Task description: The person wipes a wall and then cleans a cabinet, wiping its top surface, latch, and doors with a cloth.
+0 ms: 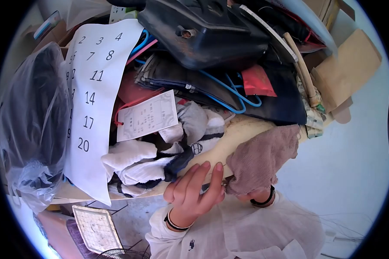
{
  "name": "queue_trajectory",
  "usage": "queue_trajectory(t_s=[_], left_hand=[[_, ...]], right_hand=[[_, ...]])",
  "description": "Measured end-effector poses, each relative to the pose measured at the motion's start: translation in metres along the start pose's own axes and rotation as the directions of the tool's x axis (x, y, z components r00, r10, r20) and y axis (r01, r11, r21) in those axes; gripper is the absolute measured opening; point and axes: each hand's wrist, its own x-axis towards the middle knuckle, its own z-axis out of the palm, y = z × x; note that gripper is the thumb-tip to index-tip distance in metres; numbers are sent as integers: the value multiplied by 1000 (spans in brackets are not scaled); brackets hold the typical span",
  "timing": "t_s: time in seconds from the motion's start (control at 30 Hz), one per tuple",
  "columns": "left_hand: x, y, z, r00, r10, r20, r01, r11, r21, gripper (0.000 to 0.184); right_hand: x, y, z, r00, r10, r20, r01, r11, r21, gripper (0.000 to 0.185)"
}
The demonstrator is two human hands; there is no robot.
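Observation:
A brown knitted cloth (266,159) hangs at the table's front edge, draped over most of my right hand (246,196). Only part of that hand and its banded wrist show below it, and its fingers are hidden under the fabric. Left of the cloth, my left hand (196,190) has its fingers stretched upward and somewhat apart. A small dark strip (206,187) shows between those fingers; what it is cannot be made out. Close beyond the left hand lies a pile of white, grey and navy socks (142,170).
A white number sheet (88,99) and a plastic-wrapped dark bundle (34,112) lie left. A printed card (148,115) rests on the socks. Behind are a black plastic case (203,34), blue hangers (233,101), folded dark clothes (190,82) and a red packet (258,80).

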Motion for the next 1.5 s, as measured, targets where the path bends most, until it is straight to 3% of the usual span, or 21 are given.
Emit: queue_trajectory(t_s=[0.17,0.27,0.3,0.33,0.37,0.6,0.67,0.8,0.87,0.9,0.93,1.0,1.13,1.3,1.4,1.5], left_hand=[[-1,0,2,999,-17,-31,18,1000,11,26],[0,1,2,999,-21,-25,20,1000,-12,25],[0,1,3,999,-23,-32,22,1000,-11,25],[0,1,3,999,-25,-40,25,1000,-10,25],[-1,2,3,999,-29,-40,29,1000,-11,25],[-2,2,6,998,-26,-54,26,1000,5,24],[-1,3,7,997,-37,-68,38,999,7,24],[-3,2,8,997,-23,-75,24,1000,7,25],[-6,0,8,996,-10,-92,10,1000,8,26],[-10,-3,8,994,-10,-108,-2,994,-111,29],[-12,-5,8,992,-12,-122,-17,974,-227,33],[-10,-3,9,990,-21,-142,-10,975,-221,34],[-9,-3,9,989,-15,-148,-13,982,-188,35],[-5,2,12,983,-53,-173,36,994,-100,37],[-6,3,13,988,-46,-150,37,997,-64,37],[-8,2,15,987,-20,-160,14,999,-33,35]], right_hand=[[16,-5,-20,953,180,243,-197,979,47,56],[29,-4,-30,792,242,560,-317,948,39,63],[14,0,-9,790,241,563,-316,948,38,63],[-13,7,31,959,198,202,-235,956,178,61],[-27,11,52,967,160,-198,-102,956,275,59],[-9,13,47,977,182,-110,-153,961,231,51],[-5,10,40,967,241,89,-250,960,123,44],[17,-5,6,942,329,73,-331,943,24,37],[22,-4,0,914,326,243,-337,942,1,39],[21,-5,3,913,326,243,-337,942,1,39],[17,-5,9,951,296,90,-294,955,-35,38],[10,-5,22,963,225,-149,-237,969,-74,36],[3,9,48,963,215,-163,-178,961,213,34],[-7,11,67,953,246,-177,-155,896,416,31],[-8,16,68,947,260,-187,-151,878,455,30],[-2,18,59,944,253,-210,-160,911,379,30]])
